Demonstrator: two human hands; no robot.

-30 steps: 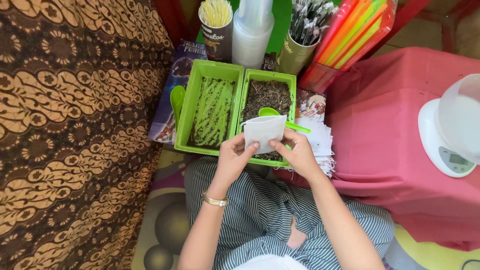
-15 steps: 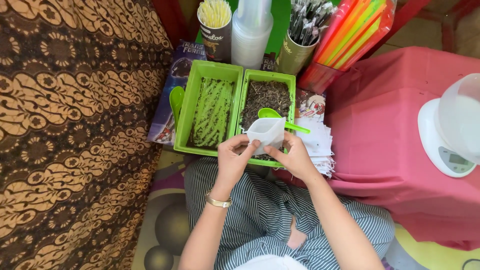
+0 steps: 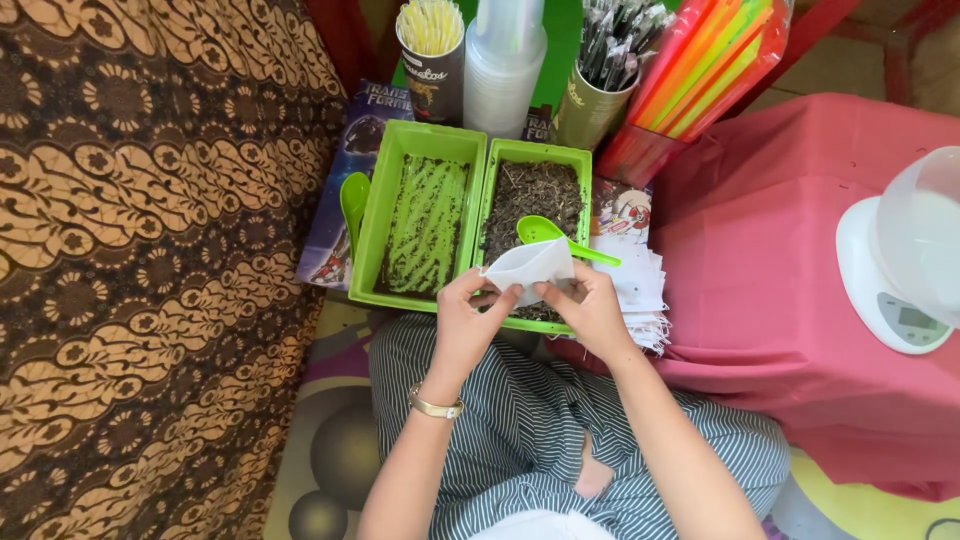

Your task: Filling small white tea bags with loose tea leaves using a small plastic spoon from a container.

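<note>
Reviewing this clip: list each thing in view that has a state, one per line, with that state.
white paper pouch: held by both hands, mouth pulled open
left hand: pinching the pouch's edge
right hand: pinching the pouch's other edge
left green tray: nearly empty, streaks of dark crumbs
right green tray: holds dark dried leaves
green spoon: resting in the right tray
scale: clear container standing on it

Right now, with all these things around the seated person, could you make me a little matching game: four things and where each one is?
Things:
1. white paper pouch
2. green spoon
3. kitchen scale
4. yellow straws

Places:
A. on the pink cloth
B. upright in a dark cup
C. between both hands
D. lying in the right-hand green tray

Pairs: 1-C, 2-D, 3-A, 4-B
</note>
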